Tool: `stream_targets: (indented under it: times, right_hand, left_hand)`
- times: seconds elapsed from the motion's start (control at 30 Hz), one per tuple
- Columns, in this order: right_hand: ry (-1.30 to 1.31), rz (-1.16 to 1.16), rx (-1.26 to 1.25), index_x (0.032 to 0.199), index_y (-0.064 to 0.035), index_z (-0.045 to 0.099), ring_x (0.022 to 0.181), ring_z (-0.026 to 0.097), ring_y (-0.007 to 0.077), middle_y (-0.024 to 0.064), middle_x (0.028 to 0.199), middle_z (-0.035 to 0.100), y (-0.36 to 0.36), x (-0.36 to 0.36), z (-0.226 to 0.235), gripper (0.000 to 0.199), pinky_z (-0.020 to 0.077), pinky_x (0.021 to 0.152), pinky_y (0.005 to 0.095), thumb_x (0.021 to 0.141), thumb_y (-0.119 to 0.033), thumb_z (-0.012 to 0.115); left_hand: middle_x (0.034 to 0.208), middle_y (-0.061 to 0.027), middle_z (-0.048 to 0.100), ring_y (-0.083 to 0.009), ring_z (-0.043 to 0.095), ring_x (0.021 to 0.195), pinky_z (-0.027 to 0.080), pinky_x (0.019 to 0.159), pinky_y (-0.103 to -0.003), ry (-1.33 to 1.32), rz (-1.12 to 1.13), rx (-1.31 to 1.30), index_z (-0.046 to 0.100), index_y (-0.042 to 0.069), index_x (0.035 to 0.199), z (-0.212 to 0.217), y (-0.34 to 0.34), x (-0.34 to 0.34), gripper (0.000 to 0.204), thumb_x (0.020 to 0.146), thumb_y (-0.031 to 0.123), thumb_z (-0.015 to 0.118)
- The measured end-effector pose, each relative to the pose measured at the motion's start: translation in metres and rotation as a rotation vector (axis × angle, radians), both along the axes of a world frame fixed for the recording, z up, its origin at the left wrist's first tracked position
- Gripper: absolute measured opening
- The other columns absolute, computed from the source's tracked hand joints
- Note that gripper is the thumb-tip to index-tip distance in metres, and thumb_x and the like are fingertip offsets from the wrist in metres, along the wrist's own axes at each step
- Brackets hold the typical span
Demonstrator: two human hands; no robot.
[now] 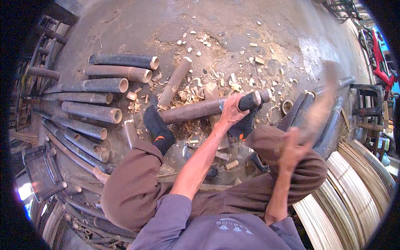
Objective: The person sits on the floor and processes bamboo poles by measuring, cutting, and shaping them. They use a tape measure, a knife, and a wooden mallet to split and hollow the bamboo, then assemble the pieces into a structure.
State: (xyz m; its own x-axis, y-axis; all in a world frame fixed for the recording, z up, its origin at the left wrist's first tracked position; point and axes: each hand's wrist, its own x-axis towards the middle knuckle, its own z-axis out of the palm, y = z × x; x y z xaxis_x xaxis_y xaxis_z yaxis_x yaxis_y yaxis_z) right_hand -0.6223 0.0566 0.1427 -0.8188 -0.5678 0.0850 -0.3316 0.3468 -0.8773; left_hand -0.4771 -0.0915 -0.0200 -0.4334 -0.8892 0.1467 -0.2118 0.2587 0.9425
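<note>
My left hand (233, 111) is wrapped round a dark bamboo tube (249, 101), whose pale cut end points right. Beneath it, a longer brown bamboo piece (193, 111) lies across the floor between my feet in dark socks. My right hand (293, 152), smeared by motion, is closed on a long wooden tool (320, 109) raised over my right knee. Blur hides the shape of the tool's far end. Another short brown bamboo piece (175, 82) lies among wood chips (200, 89) just beyond.
Several cut bamboo tubes (104, 85) lie side by side at the left. More dark bamboo poles (329, 129) rest at the right. Bundles of pale split strips (350, 187) curve along the lower right. A dark stool (366, 100) stands at the right edge.
</note>
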Motion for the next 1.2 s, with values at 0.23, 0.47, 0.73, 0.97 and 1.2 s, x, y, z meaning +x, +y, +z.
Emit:
stream_targets:
  times: [0.23,0.47,0.73,0.97,1.2]
  right_hand:
    - [-0.187,0.044,-0.039,0.117,0.0049,0.052,0.097,0.053,0.0213,0.014,0.107,0.059,-0.008,0.055,-0.05,0.042,0.043,0.092,0.0352,0.083,-0.011,0.07]
    - [-0.049,-0.049,-0.119,0.112,0.0002,0.052,0.1,0.054,0.0216,0.0117,0.108,0.057,0.008,-0.017,0.001,0.027,0.0423,0.093,0.0361,0.091,-0.014,0.06]
    - [-0.342,0.107,0.159,0.122,0.0026,0.046,0.086,0.058,0.0211,0.0128,0.097,0.06,0.003,0.075,-0.085,0.051,0.0486,0.081,0.036,0.077,-0.01,0.066]
    - [-0.184,0.242,0.099,0.136,0.0025,0.037,0.099,0.062,0.028,0.0211,0.109,0.063,-0.004,0.066,-0.046,0.07,0.0486,0.088,0.0378,0.077,-0.017,0.069]
    - [-0.02,0.542,0.082,0.137,-0.004,0.037,0.1,0.061,0.0442,0.0285,0.103,0.063,-0.038,0.102,-0.011,0.074,0.0494,0.084,0.0452,0.073,-0.02,0.072]
  left_hand:
    - [0.098,-0.0121,0.062,-0.0336,0.057,0.098,0.045,0.083,-0.043,-0.041,-0.015,-0.027,0.061,0.009,0.109,-0.01,0.001,-0.011,0.051,0.06,0.014,0.077]
    - [0.099,-0.0117,0.064,-0.0329,0.059,0.097,0.044,0.083,-0.044,-0.185,0.044,-0.107,0.062,0.013,0.114,-0.014,0.01,-0.003,0.057,0.06,0.014,0.077]
    - [0.097,-0.0162,0.067,-0.0299,0.066,0.088,0.052,0.08,-0.039,-0.051,-0.057,-0.086,0.06,0.009,0.116,-0.008,0.004,0.012,0.056,0.063,0.009,0.078]
    - [0.095,-0.0037,0.065,-0.0127,0.06,0.084,0.05,0.074,-0.03,0.399,0.527,0.075,0.061,0.003,0.103,0.072,-0.005,0.061,0.035,0.072,0.006,0.077]
    - [0.091,-0.0098,0.068,-0.0208,0.065,0.086,0.051,0.079,-0.04,0.626,0.526,0.541,0.046,0.01,0.116,0.058,0.005,0.156,0.034,0.089,0.018,0.065]
